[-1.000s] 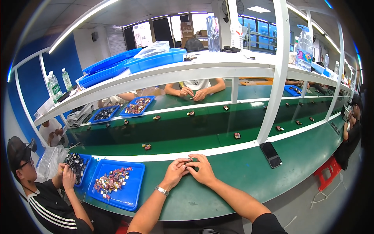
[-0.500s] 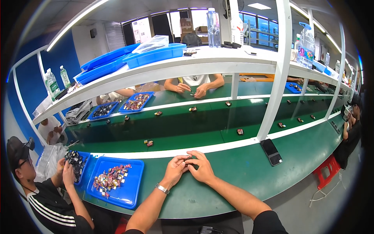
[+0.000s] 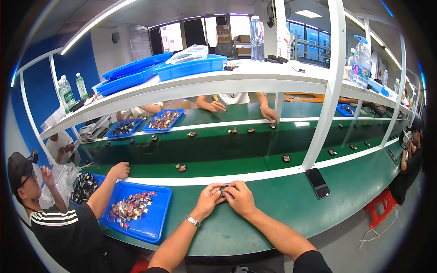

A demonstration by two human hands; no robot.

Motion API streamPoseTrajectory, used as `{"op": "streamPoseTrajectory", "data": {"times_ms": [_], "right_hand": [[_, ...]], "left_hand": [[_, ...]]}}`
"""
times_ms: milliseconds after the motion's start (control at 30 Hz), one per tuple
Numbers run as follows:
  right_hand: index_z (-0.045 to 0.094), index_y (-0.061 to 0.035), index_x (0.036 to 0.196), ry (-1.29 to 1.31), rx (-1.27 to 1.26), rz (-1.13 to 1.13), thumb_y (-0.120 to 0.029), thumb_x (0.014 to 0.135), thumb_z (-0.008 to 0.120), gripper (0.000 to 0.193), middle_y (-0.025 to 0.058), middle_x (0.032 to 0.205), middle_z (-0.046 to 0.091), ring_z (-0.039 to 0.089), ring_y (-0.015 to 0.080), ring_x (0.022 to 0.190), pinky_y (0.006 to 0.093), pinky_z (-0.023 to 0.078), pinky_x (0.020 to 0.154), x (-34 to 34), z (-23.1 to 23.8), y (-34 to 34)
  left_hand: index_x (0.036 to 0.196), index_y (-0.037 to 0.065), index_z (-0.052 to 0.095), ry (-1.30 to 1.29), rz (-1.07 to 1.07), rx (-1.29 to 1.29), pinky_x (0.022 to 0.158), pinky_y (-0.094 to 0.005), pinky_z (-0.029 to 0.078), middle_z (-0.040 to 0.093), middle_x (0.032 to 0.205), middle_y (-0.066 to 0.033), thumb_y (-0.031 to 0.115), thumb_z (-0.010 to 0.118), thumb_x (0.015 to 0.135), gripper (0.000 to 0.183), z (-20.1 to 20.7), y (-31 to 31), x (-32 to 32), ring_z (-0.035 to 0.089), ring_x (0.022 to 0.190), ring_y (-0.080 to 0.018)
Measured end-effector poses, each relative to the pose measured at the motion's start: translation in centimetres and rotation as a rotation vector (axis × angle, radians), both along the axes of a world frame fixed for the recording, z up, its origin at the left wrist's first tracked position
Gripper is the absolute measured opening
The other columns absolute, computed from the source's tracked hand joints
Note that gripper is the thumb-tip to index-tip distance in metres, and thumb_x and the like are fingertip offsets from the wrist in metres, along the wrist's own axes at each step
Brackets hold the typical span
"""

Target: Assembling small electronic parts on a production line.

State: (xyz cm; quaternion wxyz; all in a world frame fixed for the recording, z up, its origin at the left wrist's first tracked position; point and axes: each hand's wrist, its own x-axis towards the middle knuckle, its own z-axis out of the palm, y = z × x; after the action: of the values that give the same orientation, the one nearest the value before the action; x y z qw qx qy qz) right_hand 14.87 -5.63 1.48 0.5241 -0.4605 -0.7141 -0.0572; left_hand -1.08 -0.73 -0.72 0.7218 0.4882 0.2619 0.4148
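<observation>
My left hand (image 3: 208, 200) and my right hand (image 3: 240, 199) meet over the green table. Between their fingertips they pinch a small dark part (image 3: 223, 189), mostly covered by the fingers, so its exact kind does not show. A metal watch sits on my left wrist. Left of my left forearm, a blue tray (image 3: 163, 214) bears a heap of small pinkish-red and yellow pieces (image 3: 129, 208).
Beyond a white rail, small parts (image 3: 181, 168) lie spaced along the green belt (image 3: 218, 169). A phone (image 3: 317, 183) rests at my right. A co-worker's arm (image 3: 105, 190) stretches over the blue tray's far left corner. White posts (image 3: 322, 91) carry a shelf with bottles and trays.
The co-worker at left has stretched an arm toward the belt. Across the belt, another person's hands have parted, one reaching down to the belt. My hands stay together, fingers shifted on the part.
</observation>
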Motion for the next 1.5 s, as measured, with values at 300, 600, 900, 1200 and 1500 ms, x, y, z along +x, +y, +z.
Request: {"op": "streamPoseTrajectory", "data": {"times_ms": [300, 600, 900, 1200, 1500], "right_hand": [[0.069, -0.007, 0.09, -0.079, -0.042, -0.068, -0.006, 0.076, 0.073, 0.015, 0.0055, 0.092, 0.063, 0.063, 0.0236, 0.084, 0.034, 0.054, 0.07, -0.4, 0.0, -0.2], [0.067, -0.0063, 0.09, -0.233, -0.012, -0.071, -0.006, 0.075, 0.071, 0.015, 0.0054, 0.094, 0.062, 0.063, 0.0228, 0.086, 0.0335, 0.055, 0.068, 0.0, -0.4, 0.0], [0.067, -0.0061, 0.088, -0.211, -0.009, -0.107, -0.008, 0.079, 0.07, 0.01, 0.0055, 0.093, 0.062, 0.063, 0.0226, 0.087, 0.0334, 0.055, 0.066, -0.3, -0.6, 0.1], [0.067, -0.0057, 0.084, -0.206, 0.13, -0.09, -0.007, 0.078, 0.07, 0.008, 0.0046, 0.091, 0.061, 0.061, 0.0222, 0.082, 0.0336, 0.053, 0.067, -0.4, -0.1, 0.5], [0.067, -0.0059, 0.084, -0.304, 0.119, -0.164, -0.008, 0.07, 0.07, 0.014, 0.0051, 0.094, 0.062, 0.06, 0.0227, 0.087, 0.0328, 0.051, 0.069, -0.2, 0.7, -0.2]], "left_hand": [[0.124, 0.0, 0.048, 0.012, 0.004, -0.032, 0.095, -0.0362, 0.054, 0.061, 0.12, -0.0119, 0.001, 0.046, 0.099, 0.025, 0.5, -0.1, 0.0, 0.061, 0.11, -0.0191], [0.123, 0.0, 0.049, 0.025, -0.001, -0.022, 0.094, -0.0357, 0.054, 0.061, 0.12, -0.0118, 0.0, 0.046, 0.1, 0.024, 0.2, 0.0, 0.1, 0.062, 0.109, -0.0194], [0.123, 0.0, 0.049, 0.006, 0.011, -0.005, 0.093, -0.0354, 0.055, 0.062, 0.118, -0.0103, 0.002, 0.047, 0.1, 0.024, 0.3, -0.2, 0.1, 0.062, 0.107, -0.0181], [0.123, 0.001, 0.05, -0.014, 0.018, -0.008, 0.092, -0.0359, 0.055, 0.063, 0.115, -0.0095, 0.002, 0.048, 0.099, 0.024, 0.3, -0.2, 0.0, 0.062, 0.105, -0.0178], [0.123, 0.001, 0.049, -0.063, -0.004, -0.038, 0.089, -0.0345, 0.055, 0.062, 0.116, -0.0105, 0.001, 0.049, 0.098, 0.025, -0.1, -0.1, 0.2, 0.063, 0.104, -0.0185]]}}
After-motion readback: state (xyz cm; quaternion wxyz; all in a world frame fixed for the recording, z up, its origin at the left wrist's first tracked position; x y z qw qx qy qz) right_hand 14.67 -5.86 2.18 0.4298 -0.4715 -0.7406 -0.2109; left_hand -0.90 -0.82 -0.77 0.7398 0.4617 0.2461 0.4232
